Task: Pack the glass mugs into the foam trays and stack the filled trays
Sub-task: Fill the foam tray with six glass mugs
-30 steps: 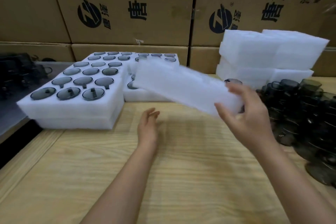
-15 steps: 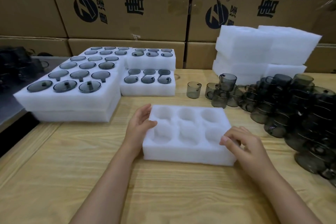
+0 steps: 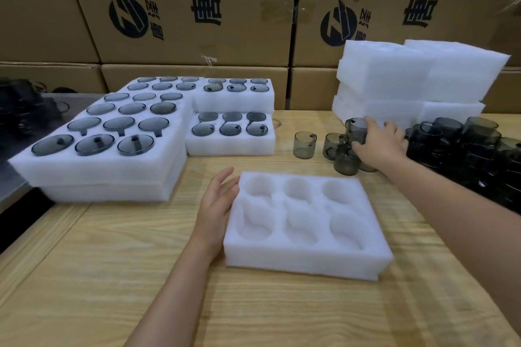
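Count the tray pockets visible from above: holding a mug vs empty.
Pockets holding a mug, across the filled trays at left: 30
Empty pockets, all in the front tray: 6
Total: 36

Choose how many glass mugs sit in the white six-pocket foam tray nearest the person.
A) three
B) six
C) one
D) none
D: all six pockets of the white six-pocket foam tray beside the left hand show only bare foam.
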{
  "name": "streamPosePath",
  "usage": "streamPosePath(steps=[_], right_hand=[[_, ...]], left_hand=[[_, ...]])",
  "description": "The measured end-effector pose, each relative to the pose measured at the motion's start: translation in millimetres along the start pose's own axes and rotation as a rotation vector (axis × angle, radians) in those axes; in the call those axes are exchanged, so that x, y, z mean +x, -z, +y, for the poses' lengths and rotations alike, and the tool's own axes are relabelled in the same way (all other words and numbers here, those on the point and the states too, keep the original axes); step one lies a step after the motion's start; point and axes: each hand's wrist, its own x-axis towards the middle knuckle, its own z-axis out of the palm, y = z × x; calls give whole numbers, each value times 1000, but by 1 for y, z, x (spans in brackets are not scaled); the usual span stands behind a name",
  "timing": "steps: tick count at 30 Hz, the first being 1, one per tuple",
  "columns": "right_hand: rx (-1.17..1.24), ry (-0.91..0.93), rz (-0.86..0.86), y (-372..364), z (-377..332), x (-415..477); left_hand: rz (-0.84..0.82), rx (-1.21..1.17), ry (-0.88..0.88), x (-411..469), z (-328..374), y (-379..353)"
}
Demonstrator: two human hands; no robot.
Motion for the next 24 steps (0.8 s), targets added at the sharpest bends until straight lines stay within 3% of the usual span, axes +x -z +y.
streamPosePath(steps=[8,10,13,15,17,20,24], right_hand=[[-257,32,120,-6,-5,19],[-170,34,135,-2,-7,12],[263,71,100,14,-19,-13],[536,147,38,26,-29,-43],[706,256,-130,39,-40,-80],[730,492,-416,48,-62,-126],[741,618,-513,44,-95,-151]], left_hand=[[-33,32,-24,-2,0,-2],[-38,30,-35,-2,1,-3],[-24,12,-25,-3,2,-3],[1,15,-27,-4,3,-2],[33,-16,-36,-4,6,-1],[66,-33,-36,-3,9,-3],[-55,-105,-33,-6,12,-7]])
